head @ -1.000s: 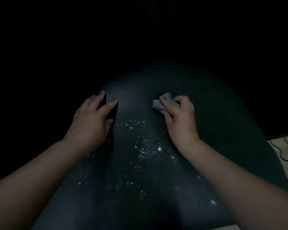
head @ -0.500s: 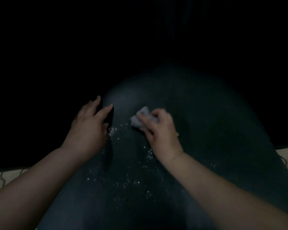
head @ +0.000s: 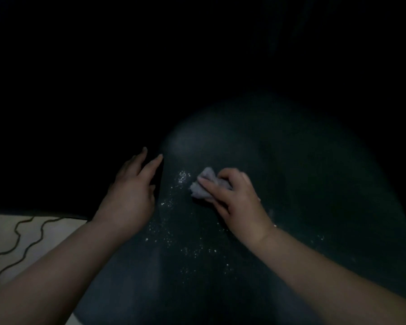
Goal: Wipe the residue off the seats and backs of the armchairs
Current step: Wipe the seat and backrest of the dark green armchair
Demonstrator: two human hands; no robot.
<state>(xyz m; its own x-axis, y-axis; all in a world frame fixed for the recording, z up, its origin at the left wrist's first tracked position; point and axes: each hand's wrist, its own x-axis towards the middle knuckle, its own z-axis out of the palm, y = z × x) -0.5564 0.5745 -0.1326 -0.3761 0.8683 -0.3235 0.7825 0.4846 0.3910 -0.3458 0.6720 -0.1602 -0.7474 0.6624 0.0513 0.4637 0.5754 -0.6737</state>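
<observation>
One dark chair [head: 291, 184], speckled white. One right hand [head: 234, 198] grips one cloth [head: 203, 186] on it; one left hand [head: 131, 191], fingers straight, rests on its left edge.

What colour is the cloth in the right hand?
The cloth looks pale grey-lilac; the head view, the only one, is dim.

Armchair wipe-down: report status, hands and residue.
Right hand grips crumpled pale cloth, pressed on dark armchair surface. Left hand flat on chair's left edge. White speckled residue remains between hands. Nothing obstructing.
</observation>
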